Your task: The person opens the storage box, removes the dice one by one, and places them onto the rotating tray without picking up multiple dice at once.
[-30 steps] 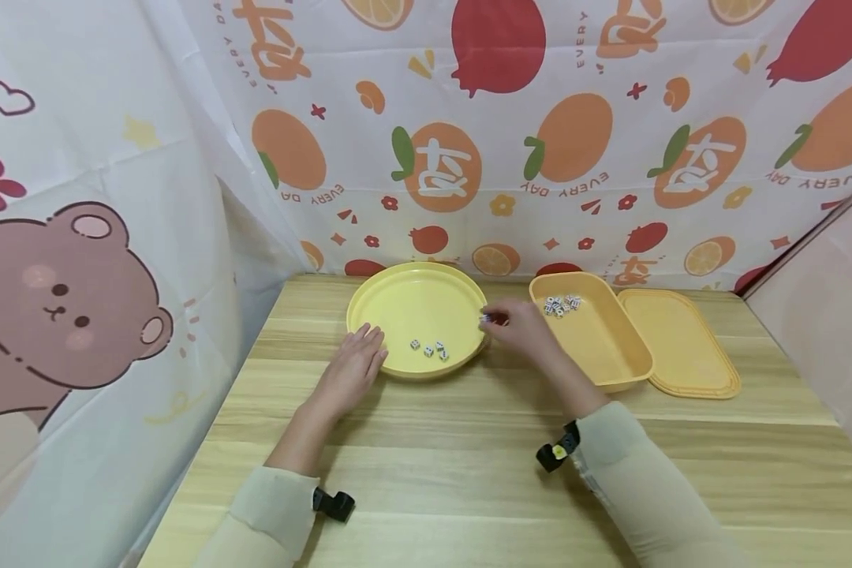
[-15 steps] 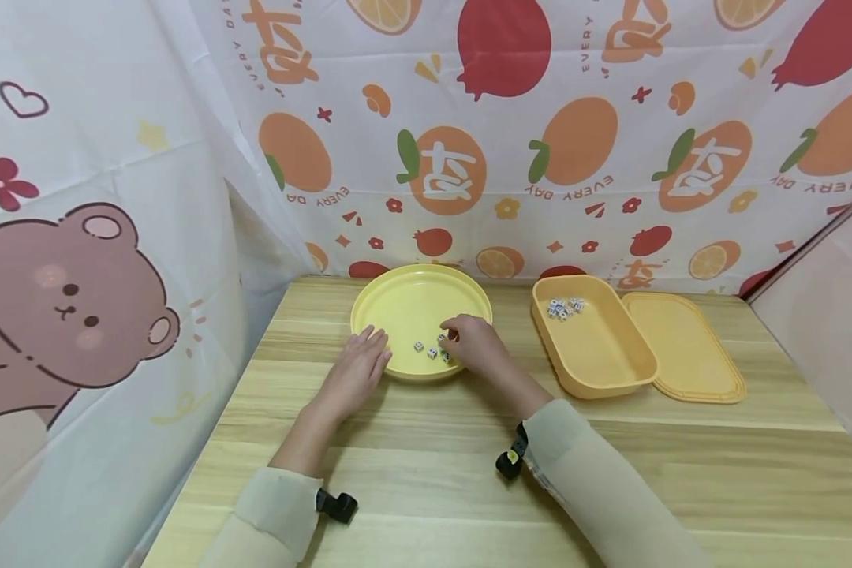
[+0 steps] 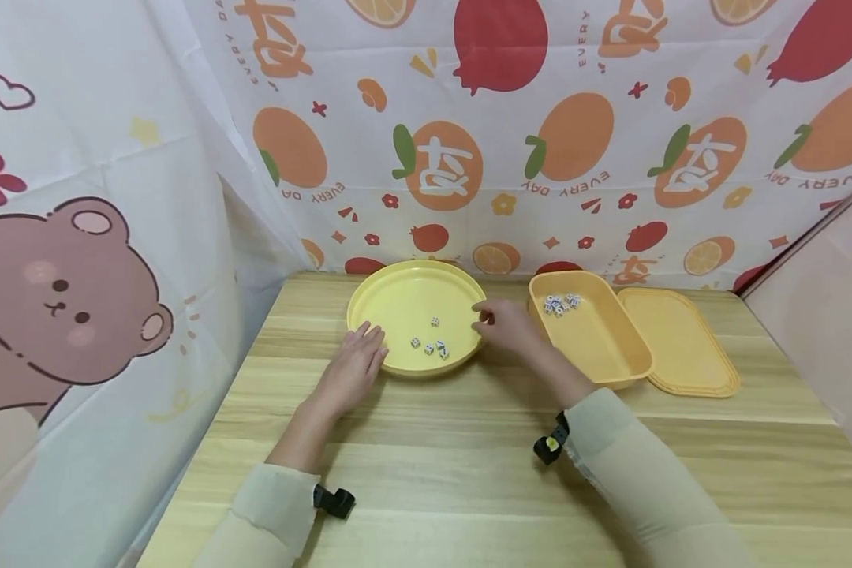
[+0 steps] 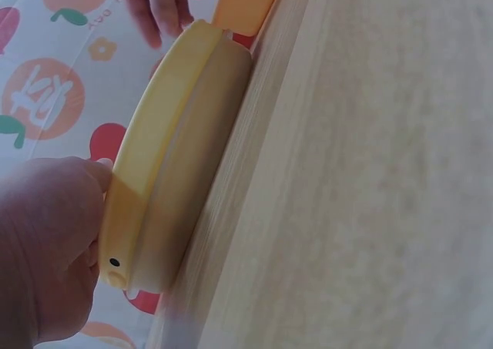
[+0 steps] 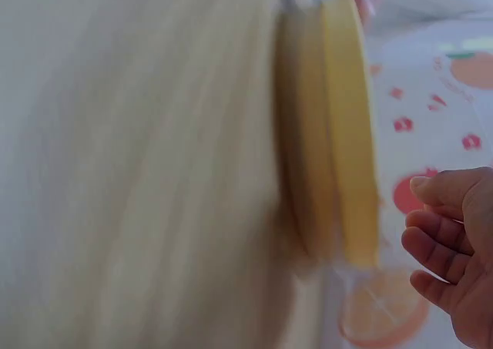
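Several white dice [image 3: 429, 349] with dark pips lie in the round yellow tray [image 3: 390, 292]; one die [image 3: 435, 322] sits apart, nearer the middle. My left hand [image 3: 351, 367] rests on the tray's left front rim with fingers fairly straight; the left wrist view shows this hand [image 4: 54, 249] against the tray's side. Over the right rim is my right hand [image 3: 507, 325], its thumb and fingers loosely bent and apart. Nothing shows between the fingers of the right hand [image 5: 454, 249] in the right wrist view.
An orange-yellow rectangular box [image 3: 596, 347] stands right of the tray, with more dice [image 3: 561, 304] in its far left corner. Its flat lid [image 3: 681, 339] lies to its right on the wooden table [image 3: 426, 473]. A fruit-print cloth [image 3: 504, 158] hangs close behind.
My right hand brought a die from the right over the tray, let it go there, and moved back to the right rim. The left hand has stayed in place.
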A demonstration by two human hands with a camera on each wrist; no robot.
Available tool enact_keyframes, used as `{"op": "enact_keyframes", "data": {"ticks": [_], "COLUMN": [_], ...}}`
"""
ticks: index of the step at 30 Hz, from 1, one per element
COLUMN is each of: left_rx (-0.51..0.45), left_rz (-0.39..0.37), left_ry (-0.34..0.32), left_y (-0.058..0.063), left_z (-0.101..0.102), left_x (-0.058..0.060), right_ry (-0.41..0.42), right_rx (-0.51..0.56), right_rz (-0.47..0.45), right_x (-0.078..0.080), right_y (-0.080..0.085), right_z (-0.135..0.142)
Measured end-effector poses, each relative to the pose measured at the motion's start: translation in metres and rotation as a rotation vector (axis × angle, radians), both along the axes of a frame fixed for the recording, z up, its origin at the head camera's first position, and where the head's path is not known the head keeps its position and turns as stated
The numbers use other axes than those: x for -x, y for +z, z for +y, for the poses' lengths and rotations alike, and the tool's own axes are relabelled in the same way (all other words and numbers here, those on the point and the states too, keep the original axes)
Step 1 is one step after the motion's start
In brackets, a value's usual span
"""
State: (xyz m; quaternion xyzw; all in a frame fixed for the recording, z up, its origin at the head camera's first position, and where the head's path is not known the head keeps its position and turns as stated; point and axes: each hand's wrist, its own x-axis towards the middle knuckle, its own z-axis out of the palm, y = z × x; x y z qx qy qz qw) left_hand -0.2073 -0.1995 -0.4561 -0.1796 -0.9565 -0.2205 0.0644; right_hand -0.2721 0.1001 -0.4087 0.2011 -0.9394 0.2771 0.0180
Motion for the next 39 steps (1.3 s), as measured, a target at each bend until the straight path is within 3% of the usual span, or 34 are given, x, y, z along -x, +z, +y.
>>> {"op": "enact_keyframes", "data": {"ticks": [7, 13, 22, 27, 32, 36, 39], "left_rx": [0.004, -0.001, -0.01, -0.006, -0.007, -0.009, -0.004], "left_rz": [0.014, 0.011, 0.008, 0.015, 0.008, -0.006, -0.012], "left_ry": [0.003, 0.009, 0.01, 0.013, 0.005, 0.002, -0.002], "left_y": [0.0, -0.002, -0.003, -0.002, -0.002, -0.001, 0.0], "left_z": [-0.002, -0.004, -0.003, -0.004, -0.003, -0.002, -0.002], "left_x": [0.002, 0.002, -0.001, -0.002, -0.002, -0.002, -0.001], "right_ry": [-0.103, -0.195, -0.214, -0.219, -0.196, -0.263, -0.324], "right_rx": [0.02, 0.089, -0.068, -0.176, -0.258, -0.074, -0.013], "right_rz": [0.022, -0.081, -0.277, -0.397, -0.455, -0.635, -0.705], "right_x": [0.029, 0.052, 0.074, 0.076, 0.074, 0.07, 0.069], "right_y": [0.021, 0.022, 0.013, 0.01, 0.003, -0.003, -0.007], "right_z": [0.063, 0.11, 0.145, 0.152, 0.154, 0.154, 0.154]}}
